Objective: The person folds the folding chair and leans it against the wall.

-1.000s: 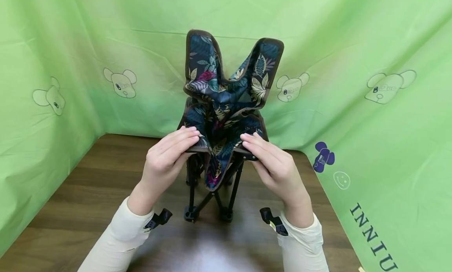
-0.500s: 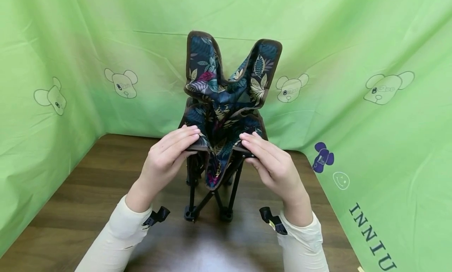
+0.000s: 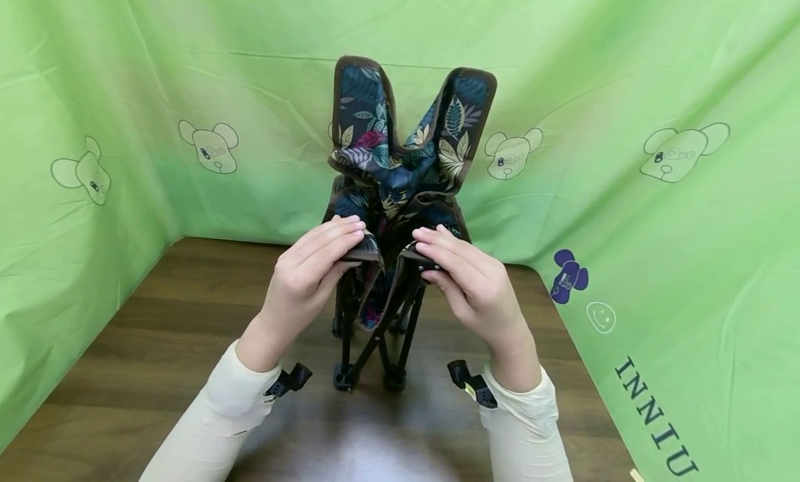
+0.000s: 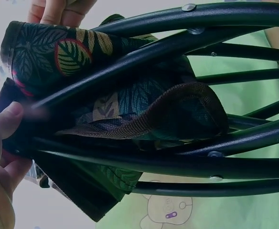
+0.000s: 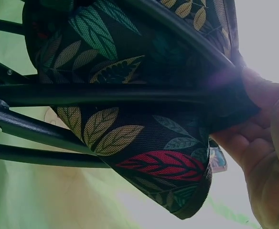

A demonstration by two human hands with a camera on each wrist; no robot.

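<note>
A small folding chair (image 3: 400, 211) stands upright on the wooden table (image 3: 156, 343), close in front of the green cloth (image 3: 656, 65) that walls the table on three sides. No container shows in any view; the chair's leaf-print seat (image 3: 390, 190) sags in a loose fold between the two front corners and holds nothing. The left hand (image 3: 306, 277) pinches the seat's front left corner, fingers curled over the brown edging and thumb beneath; the left wrist view shows that thumb (image 4: 8, 119) pressed against the fabric where the black frame (image 4: 177, 162) tubes meet. The right hand (image 3: 469, 280) pinches the front right corner in the same way, and the right wrist view shows its fingers (image 5: 268, 119) wrapped round the end of a tube and the cloth over it. The two held corners lie near each other, with only the drooping fold between them. The chair's back rises beyond the hands in two tall lobes, and its legs (image 3: 369, 357) cross below the hands, with the feet touching the table between the two cream sleeves (image 3: 206, 426).
</note>
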